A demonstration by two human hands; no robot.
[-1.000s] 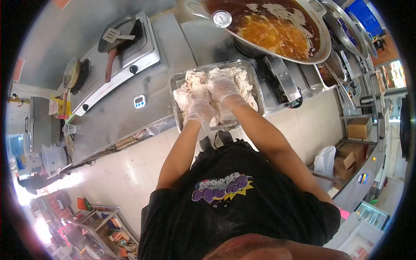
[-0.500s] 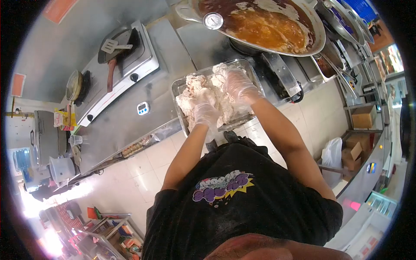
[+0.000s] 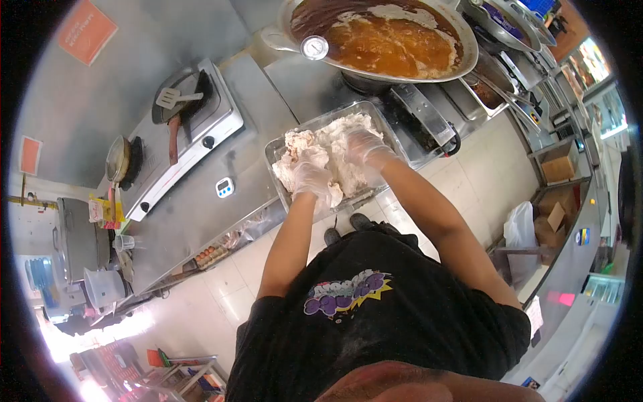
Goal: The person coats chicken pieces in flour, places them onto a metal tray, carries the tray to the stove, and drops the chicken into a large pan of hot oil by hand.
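A clear rectangular tub on the steel counter holds pale, flour-coated pieces that look like meat, heaped up in loose flour. Both of my hands are inside it, wearing clear plastic gloves. My left hand is curled around a floured clump on the near left, its fingertips partly covered. On the right, my right hand lies against the heap with fingers stretched out and their tips down in the flour.
Beyond the tub stands a wide pan of bubbling brown oil with a dial thermometer at its rim. To the left are a white gas stove, a frying pan with a slotted spatula, and a timer. Egg trays sit below.
My right hand has drawn slightly nearer and lower in the tub, and my left hand has closed around a clump. The whole view has shifted a little with my head.
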